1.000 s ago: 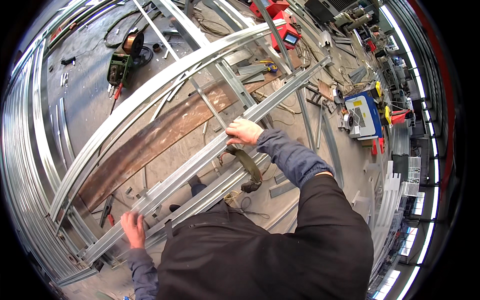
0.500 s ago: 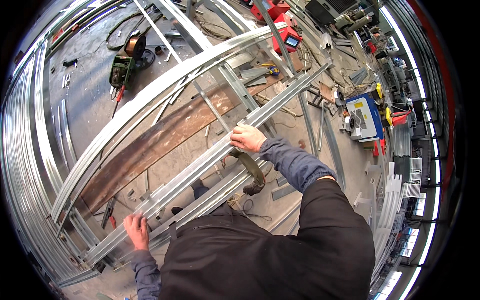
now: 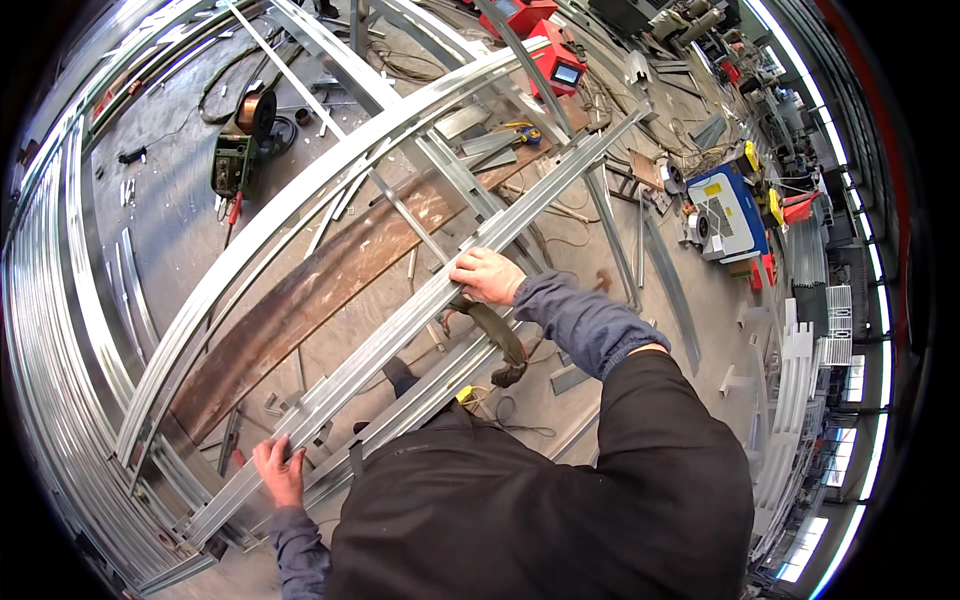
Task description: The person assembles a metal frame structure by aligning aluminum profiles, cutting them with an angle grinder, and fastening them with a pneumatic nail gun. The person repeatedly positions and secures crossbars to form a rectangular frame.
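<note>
A long galvanized metal channel (image 3: 365, 345) runs diagonally from lower left to upper right across a frame of similar profiles. My right hand (image 3: 487, 276) is closed over its near edge around mid-length, fingers curled onto the top and partly hidden. Farther down the same channel, my left hand (image 3: 280, 470) grips the edge with the fingers on top and the thumb apart on the near side. Just below my right hand hangs a dark green sleeve-like piece (image 3: 500, 340). A second profile (image 3: 420, 405) lies nearly parallel, closer to my body.
Beyond the channel lie a rusty brown steel beam (image 3: 330, 285) and a curved metal rail (image 3: 270, 215). A green wire feeder (image 3: 233, 165) with a copper-coloured spool stands on the floor at left. Red machines (image 3: 558, 65), a blue-white machine (image 3: 727, 215) and loose cables are at right.
The whole view has turned slightly. Both hands keep their places on the channel, with the left thumb standing out a little more. A small yellow object now shows beside my body.
</note>
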### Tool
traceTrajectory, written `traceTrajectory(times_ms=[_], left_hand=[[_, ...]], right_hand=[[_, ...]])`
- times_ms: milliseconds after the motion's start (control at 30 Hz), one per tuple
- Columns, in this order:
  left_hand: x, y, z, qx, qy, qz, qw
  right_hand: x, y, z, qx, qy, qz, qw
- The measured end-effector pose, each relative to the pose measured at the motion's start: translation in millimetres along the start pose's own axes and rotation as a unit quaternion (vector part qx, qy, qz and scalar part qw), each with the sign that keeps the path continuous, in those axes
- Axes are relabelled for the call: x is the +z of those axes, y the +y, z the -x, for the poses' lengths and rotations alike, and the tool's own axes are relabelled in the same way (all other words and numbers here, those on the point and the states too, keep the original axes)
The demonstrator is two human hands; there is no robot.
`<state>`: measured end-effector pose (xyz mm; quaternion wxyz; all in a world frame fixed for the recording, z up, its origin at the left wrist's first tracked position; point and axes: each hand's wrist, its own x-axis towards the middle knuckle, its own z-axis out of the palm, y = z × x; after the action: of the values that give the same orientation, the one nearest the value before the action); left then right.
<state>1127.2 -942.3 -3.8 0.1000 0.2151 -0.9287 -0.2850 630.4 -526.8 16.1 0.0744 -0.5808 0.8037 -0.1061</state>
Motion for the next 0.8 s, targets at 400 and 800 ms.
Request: traceTrajectory(times_ms=[400,800], left_hand=[[-11,43,-29,-0.024,-0.01,0.074,0.997],[157,262,-163,0.165,-0.109,-0.021,0.98]], right_hand=[[12,-1,10,0.038,0.053,0.016,0.998],[12,30,7,-0.045,0.068,-0.059,0.995]])
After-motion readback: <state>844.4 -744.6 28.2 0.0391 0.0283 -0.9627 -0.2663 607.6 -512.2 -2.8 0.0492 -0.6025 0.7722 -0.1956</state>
